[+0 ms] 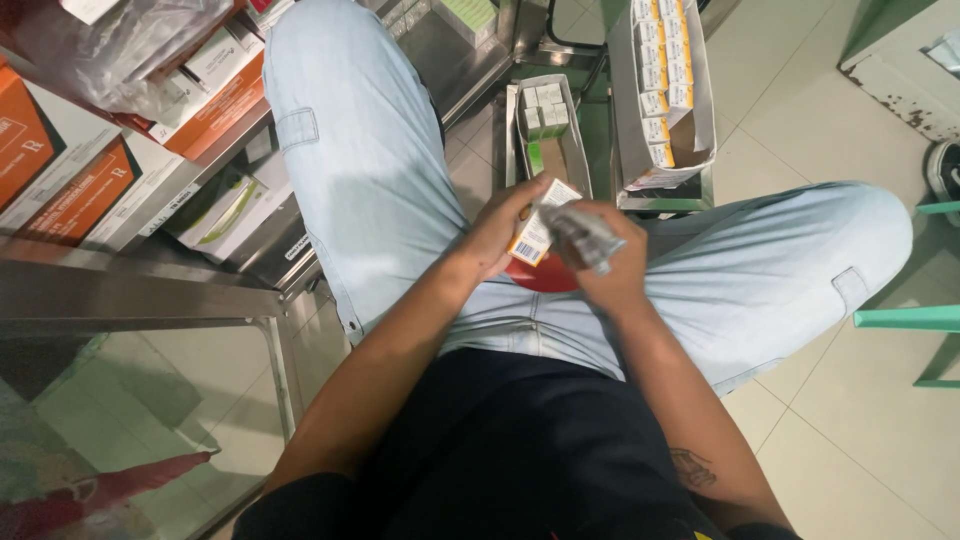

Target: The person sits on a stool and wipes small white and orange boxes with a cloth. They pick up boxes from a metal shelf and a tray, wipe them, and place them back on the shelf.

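Note:
I am seated, with pale blue jeans and a black shirt filling the lower view. My left hand [500,228] holds a small white and orange carton [535,232] above my lap. My right hand [612,262] grips a silvery foil strip [585,233] at the carton's open end. Whether the strip is partly inside the carton I cannot tell. A red object [545,276] shows just under the carton, mostly hidden by both hands.
Two long cardboard trays with small white boxes stand ahead on the floor: a narrow one [575,130] and a wider one [700,100]. Metal shelves [150,290] with orange and white boxes fill the left. A green stool leg [905,318] is at right.

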